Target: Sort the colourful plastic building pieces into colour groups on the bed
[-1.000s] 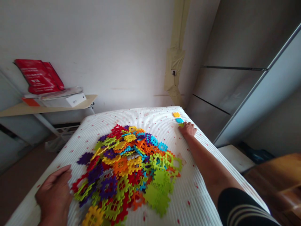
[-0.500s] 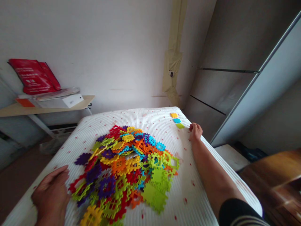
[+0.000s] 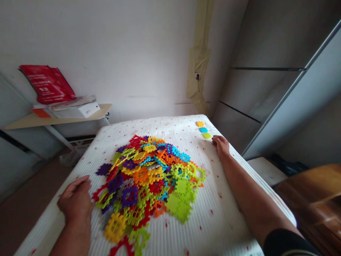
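A large heap of notched plastic building tiles in several colours lies on the white mattress-like surface. Beside its left edge is my left hand, fingers loosely bent and holding nothing visible. At the far right, three solid tiles form a short row: a yellow tile, a blue tile and a green tile. My right hand rests just right of the green tile, with its fingers loosely extended toward it. No tile shows in that hand.
The quilted white surface has small red marks. To the left, a shelf carries a white box and a red package. A grey cabinet stands along the right, with a blurred wooden piece of furniture nearer.
The view has shifted slightly. My right hand's fingers have come nearer the green tile, which now lies more squarely in the row. My left hand stays beside the heap.
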A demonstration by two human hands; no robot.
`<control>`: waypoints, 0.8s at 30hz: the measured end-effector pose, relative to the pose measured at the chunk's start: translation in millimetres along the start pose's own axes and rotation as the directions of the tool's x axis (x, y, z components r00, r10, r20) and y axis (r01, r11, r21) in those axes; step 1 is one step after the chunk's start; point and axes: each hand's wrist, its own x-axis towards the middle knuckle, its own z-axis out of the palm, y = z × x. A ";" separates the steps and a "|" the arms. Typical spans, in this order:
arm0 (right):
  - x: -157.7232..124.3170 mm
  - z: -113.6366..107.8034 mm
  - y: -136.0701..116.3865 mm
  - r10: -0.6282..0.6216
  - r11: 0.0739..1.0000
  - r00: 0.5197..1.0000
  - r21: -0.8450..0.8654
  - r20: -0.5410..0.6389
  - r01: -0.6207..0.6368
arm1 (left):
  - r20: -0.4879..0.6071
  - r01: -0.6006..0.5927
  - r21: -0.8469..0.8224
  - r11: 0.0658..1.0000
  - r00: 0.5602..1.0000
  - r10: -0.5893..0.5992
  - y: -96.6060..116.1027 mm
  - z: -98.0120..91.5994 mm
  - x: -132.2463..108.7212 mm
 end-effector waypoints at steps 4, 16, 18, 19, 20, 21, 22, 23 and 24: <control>-31.4 7.7 -13.6 0.027 0.977 0.967 -0.211 0.253 0.028 | -0.001 -0.021 0.022 1.000 1.000 0.021 0.5 -0.4 -0.3; -173.1 38.1 -114.5 0.200 0.339 0.226 -0.284 0.953 0.897 | 0.015 0.002 0.007 1.000 1.000 -0.002 6.6 -0.9 -4.4; -187.7 39.4 -112.1 0.261 0.197 0.278 -0.333 0.924 0.922 | 0.012 0.008 0.005 1.000 1.000 -0.008 4.9 -0.8 -4.2; -192.3 40.1 -109.7 0.280 0.160 0.290 -0.343 0.915 0.926 | 0.009 0.008 0.003 1.000 1.000 -0.008 3.8 -0.8 -3.8; -195.4 40.9 -107.4 0.289 0.143 0.294 -0.345 0.911 0.928 | 0.008 0.006 0.002 1.000 1.000 -0.006 2.6 -0.9 -3.2; -197.1 41.8 -105.6 0.290 0.140 0.294 -0.344 0.911 0.928 | 0.008 0.003 0.004 1.000 1.000 -0.003 1.4 -1.2 -2.5; -197.8 42.6 -104.7 0.292 0.143 0.293 -0.344 0.910 0.928 | 0.011 -0.003 0.011 1.000 1.000 0.003 0.6 -1.6 -1.8; -197.7 43.4 -104.5 0.297 0.146 0.296 -0.349 0.908 0.926 | 0.014 -0.009 0.025 1.000 1.000 0.008 0.0 -2.1 -1.2; -197.3 44.1 -105.0 0.301 0.146 0.302 -0.357 0.904 0.923 | 0.016 -0.013 0.040 0.999 1.000 0.012 -0.3 -2.7 -0.9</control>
